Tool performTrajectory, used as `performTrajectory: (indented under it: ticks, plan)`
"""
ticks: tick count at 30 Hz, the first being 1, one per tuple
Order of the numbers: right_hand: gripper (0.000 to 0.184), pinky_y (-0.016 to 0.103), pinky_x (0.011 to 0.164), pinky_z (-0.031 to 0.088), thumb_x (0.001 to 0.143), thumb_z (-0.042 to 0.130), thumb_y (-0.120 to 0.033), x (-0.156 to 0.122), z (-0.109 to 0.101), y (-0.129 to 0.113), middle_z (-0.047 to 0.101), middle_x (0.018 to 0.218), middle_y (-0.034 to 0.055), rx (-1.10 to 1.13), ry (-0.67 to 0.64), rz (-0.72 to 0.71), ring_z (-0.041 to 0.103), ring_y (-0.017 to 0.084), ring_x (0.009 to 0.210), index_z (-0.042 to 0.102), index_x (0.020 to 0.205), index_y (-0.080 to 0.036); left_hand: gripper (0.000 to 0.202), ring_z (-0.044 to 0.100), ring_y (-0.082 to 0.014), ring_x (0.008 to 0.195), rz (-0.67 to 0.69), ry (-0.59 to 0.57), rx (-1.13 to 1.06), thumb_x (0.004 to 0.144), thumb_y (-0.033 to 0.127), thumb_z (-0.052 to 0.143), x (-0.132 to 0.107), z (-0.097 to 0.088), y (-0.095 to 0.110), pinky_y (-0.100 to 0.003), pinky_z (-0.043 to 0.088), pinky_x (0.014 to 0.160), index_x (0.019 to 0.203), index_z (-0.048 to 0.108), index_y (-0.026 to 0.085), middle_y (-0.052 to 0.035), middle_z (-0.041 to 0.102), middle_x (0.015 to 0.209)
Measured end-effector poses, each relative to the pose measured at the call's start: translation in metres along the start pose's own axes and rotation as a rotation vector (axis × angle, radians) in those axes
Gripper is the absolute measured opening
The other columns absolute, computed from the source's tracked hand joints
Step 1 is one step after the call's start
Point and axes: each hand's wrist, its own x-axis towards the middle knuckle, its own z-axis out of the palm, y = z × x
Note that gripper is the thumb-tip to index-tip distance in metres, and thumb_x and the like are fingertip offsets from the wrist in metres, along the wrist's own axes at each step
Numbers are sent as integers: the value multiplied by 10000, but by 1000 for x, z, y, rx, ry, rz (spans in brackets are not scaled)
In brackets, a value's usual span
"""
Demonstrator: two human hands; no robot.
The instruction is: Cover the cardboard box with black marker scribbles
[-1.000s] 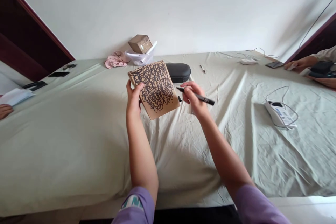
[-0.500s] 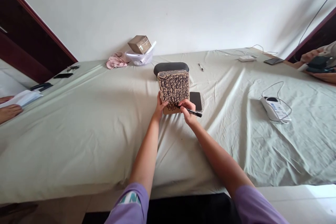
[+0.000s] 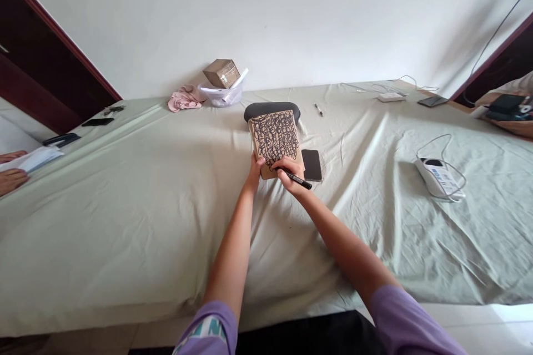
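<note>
Both of your hands met at the cardboard box point(image 3: 275, 142), which sat on the sheet point(image 3: 125, 205) in front of the black case point(image 3: 270, 110), its top covered in black scribbles. Your left hand point(image 3: 255, 170) gripped its near left corner. Your right hand point(image 3: 290, 173) pinched a black marker point(image 3: 298, 179), tip against the box's near edge. A dark phone point(image 3: 312, 164) lay just beside it.
</note>
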Motion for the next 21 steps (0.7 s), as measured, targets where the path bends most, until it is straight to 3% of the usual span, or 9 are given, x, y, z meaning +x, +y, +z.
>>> performTrajectory:
  ticks: [4, 9, 14, 18, 21]
  plan:
    - [64, 434, 802, 435, 796, 597, -285, 20, 2, 7, 613, 651, -11, -80, -33, -37, 516, 188, 602, 629, 749, -255, 714, 565, -350, 1466, -49, 43, -6, 890, 619, 719, 8, -2, -6, -485, 464, 1245, 1462, 504, 249, -123, 619, 1542]
    - [190, 458, 871, 444, 837, 606, -310, 16, -4, 8, 565, 612, -13, -81, -24, 36, 489, 200, 630, 523, 672, -265, 758, 559, -373, 1477, -79, 104, -28, 890, 524, 775, 13, -4, -15, -457, 491, 1189, 1513, 470, 219, -146, 620, 1549]
    - [183, 421, 774, 450, 853, 617, -317, 19, -14, 4, 630, 671, 25, 25, -27, 181, 546, 243, 741, 577, 680, -270, 867, 580, -373, 1477, -95, 140, -56, 852, 559, 798, 18, -5, -24, -476, 500, 1205, 1573, 451, 226, -141, 633, 1558]
    - [166, 366, 648, 412, 850, 621, -334, 32, -21, 2, 599, 677, 14, 172, -76, 305, 508, 204, 652, 600, 703, -261, 923, 588, -370, 1489, -104, 161, -64, 826, 588, 805, 20, -4, -27, -526, 476, 1246, 1604, 424, 267, -123, 643, 1558]
    - [135, 347, 608, 388, 848, 609, -323, 33, -20, 0, 570, 669, 0, 139, -57, 301, 469, 186, 616, 591, 730, -261, 901, 575, -370, 1505, -86, 161, -66, 817, 589, 799, 20, -2, -26, -544, 464, 1258, 1582, 442, 276, -124, 640, 1571]
